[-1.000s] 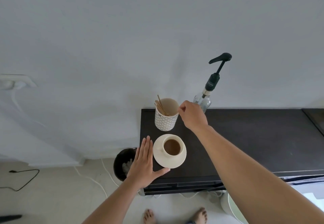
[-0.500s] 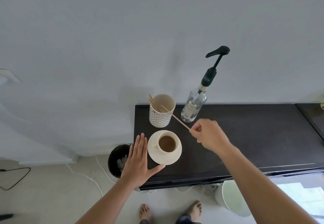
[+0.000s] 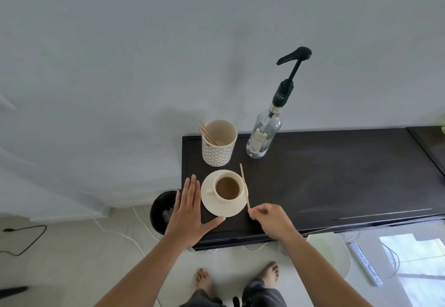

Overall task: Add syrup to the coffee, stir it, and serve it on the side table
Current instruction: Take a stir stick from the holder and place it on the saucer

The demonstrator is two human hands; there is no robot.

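Observation:
A cream cup of brown coffee (image 3: 227, 188) stands on a cream saucer (image 3: 218, 208) near the left end of the dark table (image 3: 337, 181). My left hand (image 3: 189, 213) lies flat and open on the table, its thumb touching the saucer's front rim. My right hand (image 3: 271, 219) pinches the lower end of a thin wooden stir stick (image 3: 244, 184), which points up along the cup's right side, above the saucer's edge. Behind stand a patterned holder (image 3: 218, 149) with more sticks and a clear syrup bottle (image 3: 263, 136) with a black pump.
A black bin (image 3: 161, 210) sits on the floor left of the table. A pale green bin (image 3: 330, 252) and a white power strip (image 3: 364, 263) lie under the table's right front. Cables run across the floor. The wall is directly behind the table.
My right hand drew one stick out of the holder and carried it down to the right side of the cup. My left hand stayed flat beside the saucer.

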